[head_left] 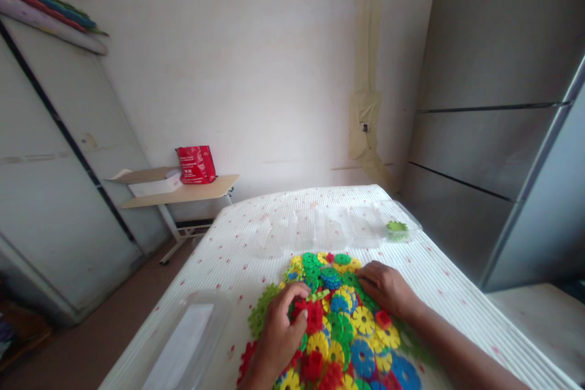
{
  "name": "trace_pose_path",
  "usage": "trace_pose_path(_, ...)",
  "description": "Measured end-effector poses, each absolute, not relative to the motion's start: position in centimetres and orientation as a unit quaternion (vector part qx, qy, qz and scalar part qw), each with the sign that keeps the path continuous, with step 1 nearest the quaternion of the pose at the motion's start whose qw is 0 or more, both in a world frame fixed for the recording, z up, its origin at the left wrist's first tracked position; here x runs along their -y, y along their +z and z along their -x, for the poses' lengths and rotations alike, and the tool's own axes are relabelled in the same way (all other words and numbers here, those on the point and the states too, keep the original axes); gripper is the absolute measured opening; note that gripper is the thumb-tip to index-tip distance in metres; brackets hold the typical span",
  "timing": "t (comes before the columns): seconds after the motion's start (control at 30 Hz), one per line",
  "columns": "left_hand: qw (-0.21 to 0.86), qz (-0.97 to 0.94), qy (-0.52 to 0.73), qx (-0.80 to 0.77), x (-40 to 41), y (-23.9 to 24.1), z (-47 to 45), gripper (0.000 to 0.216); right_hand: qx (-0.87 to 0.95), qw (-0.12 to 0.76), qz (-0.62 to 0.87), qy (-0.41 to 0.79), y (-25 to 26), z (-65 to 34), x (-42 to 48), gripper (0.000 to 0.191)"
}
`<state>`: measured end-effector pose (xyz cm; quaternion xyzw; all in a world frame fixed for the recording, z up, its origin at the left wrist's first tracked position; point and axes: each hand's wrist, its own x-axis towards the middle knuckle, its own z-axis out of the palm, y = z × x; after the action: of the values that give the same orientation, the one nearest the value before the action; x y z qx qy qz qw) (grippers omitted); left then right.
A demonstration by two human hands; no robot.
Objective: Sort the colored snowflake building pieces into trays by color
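Both hands in the plastic gear-disc pile (340,323) on surface (237,237): left hand (280,332) fingers curled, pinching a red disc (312,314); right hand (387,289) flat on discs, grip unclear. Sorting looks barely started: one green disc (397,228) in the clear tray (320,228), the rest loose.

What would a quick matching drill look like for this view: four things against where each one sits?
Things:
1. red bag
2. lone green disc
3. clear lid
4. left hand

Places:
A. in the clear tray at the table's far edge
B. on the side table by the wall
C. on the pile, fingers on a red piece
D. near-left on the tablecloth

Pairs: 1-B, 2-A, 3-D, 4-C
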<state>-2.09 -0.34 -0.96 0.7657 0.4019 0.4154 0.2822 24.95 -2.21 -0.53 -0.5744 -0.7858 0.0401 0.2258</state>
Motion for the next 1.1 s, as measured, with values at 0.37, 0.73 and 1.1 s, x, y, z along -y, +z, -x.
trace_pose_path(0.37,0.276,-0.749,0.429,-0.423,0.31,-1.36,1.93,0.032,0.782,0.231,0.577,0.046,-0.60,-24.98,2.23,0.033)
trace_pose_path(0.73,0.299,-0.741,0.447,-0.403,0.29,-1.23,2.03,0.039,0.780,0.231,0.579,0.054,-0.66,-24.99,2.21,0.037)
trace_pose_path(1.1,0.302,-0.742,0.466,-0.376,0.11,-1.13,2.18,0.019,0.781,0.226,0.580,0.049,-0.48,-24.90,2.23,0.038)
